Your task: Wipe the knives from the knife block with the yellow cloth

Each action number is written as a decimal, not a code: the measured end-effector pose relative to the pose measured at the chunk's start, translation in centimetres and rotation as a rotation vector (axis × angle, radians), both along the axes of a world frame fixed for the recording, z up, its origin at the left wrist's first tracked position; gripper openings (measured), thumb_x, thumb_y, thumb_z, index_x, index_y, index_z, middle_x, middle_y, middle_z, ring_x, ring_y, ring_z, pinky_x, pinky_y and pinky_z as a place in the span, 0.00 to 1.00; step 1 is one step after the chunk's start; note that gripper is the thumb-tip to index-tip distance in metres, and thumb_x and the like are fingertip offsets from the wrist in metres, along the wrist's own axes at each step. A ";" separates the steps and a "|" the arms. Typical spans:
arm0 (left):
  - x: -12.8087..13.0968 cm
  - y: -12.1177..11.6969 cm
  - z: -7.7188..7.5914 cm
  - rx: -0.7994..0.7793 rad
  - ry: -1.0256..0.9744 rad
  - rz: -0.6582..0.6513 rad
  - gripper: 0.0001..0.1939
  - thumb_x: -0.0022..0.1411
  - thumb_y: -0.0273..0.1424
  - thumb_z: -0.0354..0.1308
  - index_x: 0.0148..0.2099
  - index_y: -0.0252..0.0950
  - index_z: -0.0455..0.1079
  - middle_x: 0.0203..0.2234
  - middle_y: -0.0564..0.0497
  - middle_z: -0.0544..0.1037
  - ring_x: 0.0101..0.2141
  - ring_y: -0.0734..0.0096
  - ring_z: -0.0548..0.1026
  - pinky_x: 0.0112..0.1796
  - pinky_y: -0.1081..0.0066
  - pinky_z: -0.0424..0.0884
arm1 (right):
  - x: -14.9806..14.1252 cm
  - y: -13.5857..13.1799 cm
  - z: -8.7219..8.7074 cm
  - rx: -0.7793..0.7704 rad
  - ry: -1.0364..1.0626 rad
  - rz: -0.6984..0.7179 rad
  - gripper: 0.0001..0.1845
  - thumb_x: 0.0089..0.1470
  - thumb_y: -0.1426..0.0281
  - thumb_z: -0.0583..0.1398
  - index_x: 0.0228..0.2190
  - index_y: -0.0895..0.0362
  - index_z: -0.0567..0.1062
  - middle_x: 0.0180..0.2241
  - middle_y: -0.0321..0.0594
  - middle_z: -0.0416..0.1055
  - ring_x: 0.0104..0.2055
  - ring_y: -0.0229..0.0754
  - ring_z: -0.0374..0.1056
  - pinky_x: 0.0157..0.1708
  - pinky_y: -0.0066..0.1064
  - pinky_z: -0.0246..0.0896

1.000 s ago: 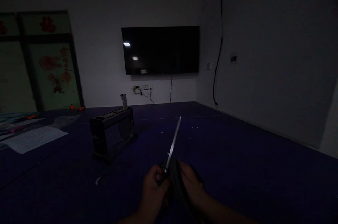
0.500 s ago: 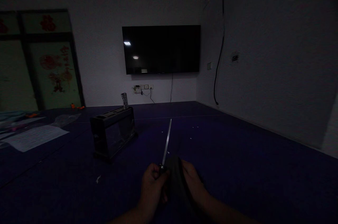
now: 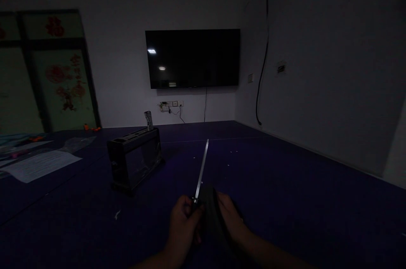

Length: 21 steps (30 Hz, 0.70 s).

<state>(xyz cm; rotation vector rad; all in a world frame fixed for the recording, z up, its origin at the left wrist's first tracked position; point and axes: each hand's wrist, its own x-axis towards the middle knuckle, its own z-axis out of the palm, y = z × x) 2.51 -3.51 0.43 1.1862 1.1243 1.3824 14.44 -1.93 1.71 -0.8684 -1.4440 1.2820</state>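
Low in the view, my left hand [image 3: 184, 226] is closed around the dark handle of a sharpening steel [image 3: 202, 169]. Its thin, shiny rod points up and slightly right, away from me. My right hand [image 3: 233, 220] grips the right side of a dark, long thing with a rounded top [image 3: 212, 214]. What this thing is, I cannot make out in the dim light. It sits between my hands, close beside the steel's handle. To the left stands a dark knife block [image 3: 135, 159] with see-through sides and a light-coloured handle [image 3: 148, 120] sticking up from its top.
The purple floor covering [image 3: 269, 201] carries small white scraps [image 3: 117, 215]. Printed paper [image 3: 44, 164] and clear plastic [image 3: 78, 144] lie at the left. A television [image 3: 193, 59] hangs on the far wall, above sockets and cords. A black cable [image 3: 263, 70] runs down at the right.
The tip of the steel has swung slightly right and up. Both hands keep their grips; the whole view has shifted a little.
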 end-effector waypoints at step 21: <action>0.0 0.4 -0.3 -0.020 -0.013 0.046 0.22 0.43 0.47 0.59 0.27 0.39 0.53 0.09 0.63 0.62 0.06 0.80 0.59 0.08 0.81 0.52 | 0.3 0.3 0.0 0.079 -0.013 0.025 0.28 0.47 0.47 0.52 0.27 0.60 0.73 0.20 0.37 0.69 0.22 0.40 0.65 0.21 0.28 0.55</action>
